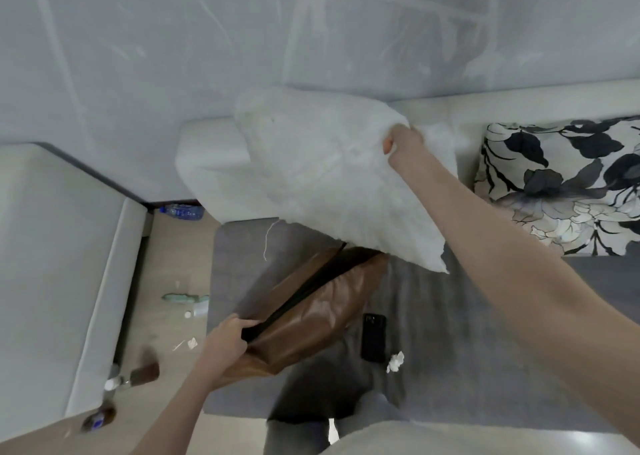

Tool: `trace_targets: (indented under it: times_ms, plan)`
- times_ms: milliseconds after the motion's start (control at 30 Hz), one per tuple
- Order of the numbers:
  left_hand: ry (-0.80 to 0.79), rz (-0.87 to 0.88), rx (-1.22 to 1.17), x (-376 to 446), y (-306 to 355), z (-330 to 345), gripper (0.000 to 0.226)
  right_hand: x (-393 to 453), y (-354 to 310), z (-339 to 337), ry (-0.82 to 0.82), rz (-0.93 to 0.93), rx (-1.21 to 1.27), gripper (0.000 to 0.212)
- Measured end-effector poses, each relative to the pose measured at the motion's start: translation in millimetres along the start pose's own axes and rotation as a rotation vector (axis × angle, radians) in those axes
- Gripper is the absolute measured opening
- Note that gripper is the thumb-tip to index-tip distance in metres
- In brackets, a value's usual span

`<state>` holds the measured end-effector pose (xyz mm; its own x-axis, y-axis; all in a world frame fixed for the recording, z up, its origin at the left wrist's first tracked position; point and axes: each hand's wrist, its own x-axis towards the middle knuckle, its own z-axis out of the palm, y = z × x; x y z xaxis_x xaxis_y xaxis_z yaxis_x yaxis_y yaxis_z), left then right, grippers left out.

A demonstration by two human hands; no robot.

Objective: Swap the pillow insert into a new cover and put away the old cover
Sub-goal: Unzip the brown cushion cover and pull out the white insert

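Note:
A white pillow insert [329, 177] hangs in the air above the grey seat. My right hand [403, 141] grips its upper right edge. Its lower edge sits just above the open zipper of a brown leather-like cover [322, 312], which lies on the grey sofa seat [450, 316]. My left hand [227, 338] holds the near end of the cover's opening. A floral black-and-white cushion [561, 184] leans at the right of the sofa.
A black phone [374, 337] and a crumpled white tissue [394, 361] lie on the seat beside the cover. A plastic bottle [181, 211] and small litter lie on the floor at left. A pale sofa section [52, 264] stands at the left.

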<state>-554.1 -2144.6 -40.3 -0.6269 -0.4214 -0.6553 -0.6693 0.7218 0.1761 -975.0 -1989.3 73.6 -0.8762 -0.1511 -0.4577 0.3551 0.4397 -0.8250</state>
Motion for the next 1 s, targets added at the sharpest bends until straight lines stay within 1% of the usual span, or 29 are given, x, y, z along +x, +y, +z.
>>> trace_targets:
  times_ms: [33, 67, 100, 133, 167, 200, 233, 267, 300, 333, 367, 467, 533, 567, 633, 667, 700, 733, 767, 833, 900, 933, 1000]
  plan:
    - [0.008, -0.009, -0.024, -2, -6, 2, 0.061, 4, 3, 7, 0.033, 0.051, 0.068, 0.032]
    - [0.008, -0.022, -0.042, -4, -11, 4, 0.060, 13, 10, 13, 0.074, 0.131, 0.152, 0.051]
    - [0.008, -0.041, -0.053, -4, -16, 6, 0.060, 26, 18, 18, 0.099, 0.132, 0.176, 0.070]
    - [0.013, -0.065, -0.065, -3, -20, 7, 0.060, 35, 25, 20, 0.079, 0.115, 0.163, 0.079]
    - [0.021, -0.088, -0.083, -2, -24, 8, 0.060, 42, 30, 22, 0.072, 0.102, 0.136, 0.078]
    - [0.038, -0.106, -0.113, 1, -26, 9, 0.060, 50, 37, 22, 0.068, 0.070, 0.104, 0.069]
    - [0.060, -0.118, -0.151, 3, -29, 10, 0.060, 58, 44, 26, 0.068, 0.046, 0.079, 0.057]
    - [0.083, -0.127, -0.192, 5, -31, 11, 0.059, 66, 51, 30, 0.068, 0.014, 0.020, 0.044]
    - [0.103, -0.134, -0.226, 8, -32, 11, 0.057, 73, 58, 34, 0.077, -0.034, -0.069, 0.037]
    - [0.122, -0.143, -0.248, 10, -32, 10, 0.056, 82, 67, 40, 0.083, -0.094, -0.167, 0.035]
    - [0.150, -0.151, -0.265, 14, -31, 9, 0.055, 87, 76, 46, 0.057, -0.151, -0.248, 0.039]
    - [0.270, -0.181, -0.353, 26, -28, 4, 0.054, 78, 110, 71, -0.140, -0.323, -0.549, 0.059]
    - [0.316, -0.205, -0.403, 32, -28, 2, 0.055, 56, 141, 91, -0.341, -0.388, -0.696, 0.061]
    - [0.325, -0.212, -0.416, 34, -29, 1, 0.056, 41, 157, 100, -0.474, -0.391, -0.738, 0.059]
    - [0.339, -0.219, -0.433, 38, -32, 0, 0.057, 11, 193, 116, -0.800, -0.365, -0.813, 0.059]
    - [0.350, -0.218, -0.445, 39, -34, 0, 0.058, -4, 211, 123, -0.945, -0.351, -0.865, 0.064]
    - [0.363, -0.216, -0.466, 39, -36, 0, 0.057, -17, 227, 131, -1.049, -0.360, -0.932, 0.075]
    - [0.378, -0.213, -0.493, 38, -39, 1, 0.056, -28, 240, 138, -1.104, -0.383, -1.016, 0.089]
    - [0.391, -0.214, -0.521, 37, -43, 2, 0.056, -39, 251, 147, -1.111, -0.422, -1.092, 0.101]
    - [0.402, -0.238, -0.572, 32, -52, 3, 0.057, -62, 260, 165, -1.035, -0.580, -1.173, 0.115]
    - [0.424, -0.262, -0.632, 28, -61, 0, 0.057, -85, 259, 185, -0.956, -0.791, -1.148, 0.124]
    - [0.440, -0.268, -0.662, 26, -65, -3, 0.056, -97, 255, 196, -0.950, -0.864, -1.107, 0.127]
    - [0.454, -0.267, -0.713, 22, -69, -13, 0.052, -122, 244, 219, -0.985, -0.915, -1.029, 0.125]
